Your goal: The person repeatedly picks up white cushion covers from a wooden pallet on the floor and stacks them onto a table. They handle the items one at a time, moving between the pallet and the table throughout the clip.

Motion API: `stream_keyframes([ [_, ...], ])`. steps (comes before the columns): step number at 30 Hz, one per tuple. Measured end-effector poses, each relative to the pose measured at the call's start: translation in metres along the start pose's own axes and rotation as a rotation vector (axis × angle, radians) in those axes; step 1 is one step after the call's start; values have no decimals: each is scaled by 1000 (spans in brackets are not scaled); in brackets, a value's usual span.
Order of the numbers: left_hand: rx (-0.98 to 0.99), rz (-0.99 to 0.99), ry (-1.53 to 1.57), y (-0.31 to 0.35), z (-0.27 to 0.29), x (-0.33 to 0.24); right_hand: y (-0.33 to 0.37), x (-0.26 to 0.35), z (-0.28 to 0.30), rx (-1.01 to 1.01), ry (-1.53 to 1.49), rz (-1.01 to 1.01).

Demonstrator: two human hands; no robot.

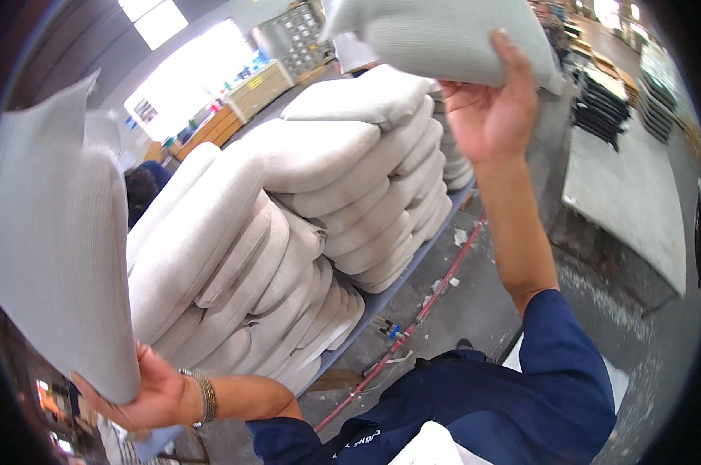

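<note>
My left hand (pixel 145 395) grips the lower end of a light grey cushion (pixel 56 240), which stands upright at the far left. Raised at the upper right, my right hand (pixel 494 112) holds the edge of a second light grey cushion (pixel 443 43), thumb on its face and fingers beneath. That cushion runs out of the picture at the top. Between my arms rises a tall stack of whitish cushions (pixel 312 151), piled flat in several layers and columns on a bluish base (pixel 343 345). A metal watch is on my left wrist.
Right of the stack, a red line (pixel 428 306) runs along the grey floor, with scraps beside it. A pale-topped table (pixel 629 186) stands at the right, near dark stacked pieces (pixel 601 108). A wooden cabinet (pixel 259 91) is at the back. Behind the stack shows a person's dark head (pixel 140 190).
</note>
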State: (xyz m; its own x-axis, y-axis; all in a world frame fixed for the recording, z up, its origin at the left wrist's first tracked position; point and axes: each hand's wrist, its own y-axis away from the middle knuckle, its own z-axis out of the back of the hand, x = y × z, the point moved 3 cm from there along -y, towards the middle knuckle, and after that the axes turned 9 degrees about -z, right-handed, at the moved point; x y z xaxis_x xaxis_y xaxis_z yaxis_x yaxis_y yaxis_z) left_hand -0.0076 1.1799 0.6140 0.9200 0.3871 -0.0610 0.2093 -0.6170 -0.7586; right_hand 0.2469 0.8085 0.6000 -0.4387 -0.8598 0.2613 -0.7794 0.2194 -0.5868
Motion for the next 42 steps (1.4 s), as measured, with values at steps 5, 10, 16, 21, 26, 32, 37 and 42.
stream_keyframes([
  [5, -30, 8, -44, 26, -62, 26, -7, -122, -11, 100, 82, -310],
  [10, -58, -115, -323, 46, -85, 35, 53, -162, 26, 1173, 624, -373],
  [16, 286, 225, 81, 26, -47, 39, -36, -81, 113, 815, 1074, -321],
  [21, 288, 375, 240, 20, -42, 53, -108, -89, 137, 716, 1806, 287],
  [26, 212, 272, 94, 25, -29, 40, -133, -145, 123, 1103, 1783, 387],
  [32, 242, 195, 70, 57, -61, 9, -203, -171, 113, 1163, 1625, 755],
  [37, 13, -146, -318, 90, -89, -39, -250, -215, 54, 1031, 1602, 643],
  [42, -176, -288, -520, 135, -128, -52, -290, -281, 38, 938, 1538, 835],
])
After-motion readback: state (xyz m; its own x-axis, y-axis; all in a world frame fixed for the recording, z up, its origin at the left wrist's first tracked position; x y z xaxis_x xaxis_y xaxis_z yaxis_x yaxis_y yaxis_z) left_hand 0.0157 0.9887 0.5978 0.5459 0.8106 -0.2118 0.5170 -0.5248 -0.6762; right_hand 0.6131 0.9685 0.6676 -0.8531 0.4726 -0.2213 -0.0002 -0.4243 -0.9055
